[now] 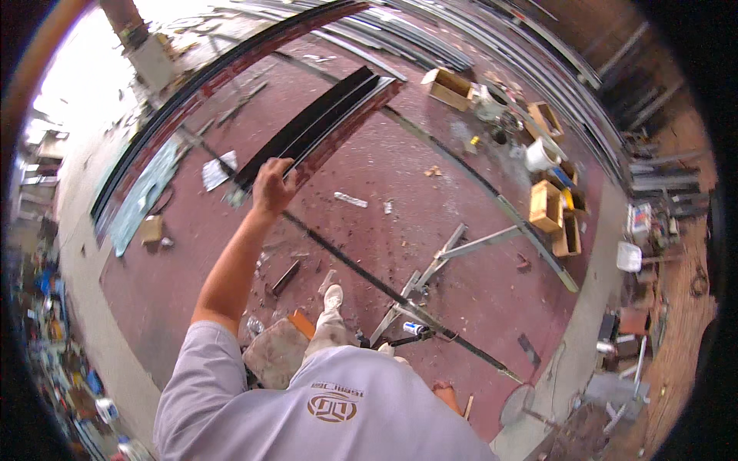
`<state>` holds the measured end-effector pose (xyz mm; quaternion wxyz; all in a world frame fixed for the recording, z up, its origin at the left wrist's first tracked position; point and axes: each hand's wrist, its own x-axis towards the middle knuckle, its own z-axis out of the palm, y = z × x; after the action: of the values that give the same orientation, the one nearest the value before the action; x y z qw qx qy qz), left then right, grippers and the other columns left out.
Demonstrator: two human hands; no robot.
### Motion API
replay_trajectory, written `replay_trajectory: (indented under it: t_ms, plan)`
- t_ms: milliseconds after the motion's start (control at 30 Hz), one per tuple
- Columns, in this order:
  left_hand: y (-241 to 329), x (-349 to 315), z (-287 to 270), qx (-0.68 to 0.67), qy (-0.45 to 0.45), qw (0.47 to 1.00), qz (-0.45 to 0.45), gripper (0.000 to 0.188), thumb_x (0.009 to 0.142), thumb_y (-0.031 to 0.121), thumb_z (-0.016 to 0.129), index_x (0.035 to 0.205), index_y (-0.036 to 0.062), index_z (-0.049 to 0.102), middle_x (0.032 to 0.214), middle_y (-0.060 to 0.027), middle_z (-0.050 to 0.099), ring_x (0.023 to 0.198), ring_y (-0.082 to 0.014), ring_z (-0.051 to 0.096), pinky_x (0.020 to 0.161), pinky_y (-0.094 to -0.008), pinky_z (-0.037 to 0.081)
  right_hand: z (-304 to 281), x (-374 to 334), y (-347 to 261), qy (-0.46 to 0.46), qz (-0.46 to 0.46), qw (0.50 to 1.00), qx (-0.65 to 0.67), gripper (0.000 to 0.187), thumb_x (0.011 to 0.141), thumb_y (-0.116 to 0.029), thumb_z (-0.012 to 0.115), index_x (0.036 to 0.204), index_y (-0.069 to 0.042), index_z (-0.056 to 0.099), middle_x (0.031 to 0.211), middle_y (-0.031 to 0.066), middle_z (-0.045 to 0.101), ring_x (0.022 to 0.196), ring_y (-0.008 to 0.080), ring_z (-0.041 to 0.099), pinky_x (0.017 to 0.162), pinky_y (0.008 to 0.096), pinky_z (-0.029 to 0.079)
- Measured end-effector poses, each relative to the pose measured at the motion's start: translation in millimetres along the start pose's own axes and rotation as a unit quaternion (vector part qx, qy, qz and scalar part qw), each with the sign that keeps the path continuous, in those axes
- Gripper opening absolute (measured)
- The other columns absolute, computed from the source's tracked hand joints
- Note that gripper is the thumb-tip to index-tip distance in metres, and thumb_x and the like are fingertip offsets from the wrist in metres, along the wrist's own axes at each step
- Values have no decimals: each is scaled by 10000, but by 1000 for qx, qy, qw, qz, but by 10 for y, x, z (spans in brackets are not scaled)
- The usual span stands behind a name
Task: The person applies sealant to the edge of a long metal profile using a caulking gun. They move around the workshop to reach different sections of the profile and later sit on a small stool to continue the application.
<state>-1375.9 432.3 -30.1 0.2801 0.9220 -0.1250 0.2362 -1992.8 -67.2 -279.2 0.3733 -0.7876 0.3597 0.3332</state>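
Note:
My left arm reaches forward, and my left hand (274,187) is closed over the near end of a long black metal profile (311,123) with a reddish side. The fingers bend over its edge, with the thumb apart on the right. The profile lies across dark rails (338,252) above the floor. Low in the picture, beside my shirt, only a small part of my right hand (445,395) shows. A thin pale stick (468,407) is right next to it; whether the fingers hold it is hidden.
A larger black-and-red frame (177,100) curves along the far left. Wooden boxes (546,206) and a white bucket (542,155) stand at the right. Long metal bars (415,38) lie at the back. A spray can (413,328) and a grey metal support (434,269) are near my feet.

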Motion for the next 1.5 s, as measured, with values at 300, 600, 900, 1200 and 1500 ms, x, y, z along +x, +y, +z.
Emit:
replay_trajectory:
  t_ms: [300, 600, 900, 1200, 1500]
  plan:
    - [-416, 1360, 1117, 135, -126, 977, -111, 431, 911, 380, 609, 1200, 61, 624, 1139, -185, 637, 1085, -351, 618, 927, -439, 504, 364, -824, -1722, 140, 67, 972, 174, 426, 928, -383, 562, 1158, -41, 670, 907, 136, 721, 861, 247, 681, 811, 354, 514]
    - [-808, 1533, 1546, 201, -143, 969, -17, 344, 933, 404, 590, 994, 69, 542, 954, -173, 675, 907, -378, 674, 772, -476, 545, 731, -974, -1591, 137, 113, 965, 193, 366, 915, -355, 593, 1107, -59, 690, 905, 138, 727, 849, 241, 690, 770, 364, 522]
    - [-721, 1257, 1171, 160, -146, 976, 27, 324, 951, 374, 571, 929, 52, 536, 885, -217, 675, 872, -431, 657, 752, -515, 523, 762, -1047, -866, 144, 112, 961, 208, 309, 902, -325, 576, 976, -51, 697, 803, 133, 706, 746, 258, 677, 686, 386, 509]
    - [234, -752, -525, 169, -102, 979, -47, 291, 911, 310, 623, 929, 34, 532, 920, -225, 645, 916, -446, 619, 751, -506, 493, 134, -289, 159, 65, -74, 993, 61, 388, 897, -357, 520, 1154, -114, 679, 1078, 183, 688, 1023, 307, 658, 902, 406, 497]
    - [1526, -3468, -1991, 191, -89, 955, -209, 251, 871, 239, 684, 920, 25, 562, 893, -224, 638, 862, -447, 624, 723, -495, 508, -807, 335, 1114, -86, -49, 963, -250, 471, 918, -389, 508, 1256, -86, 635, 1314, 189, 594, 1245, 348, 547, 1035, 424, 433]
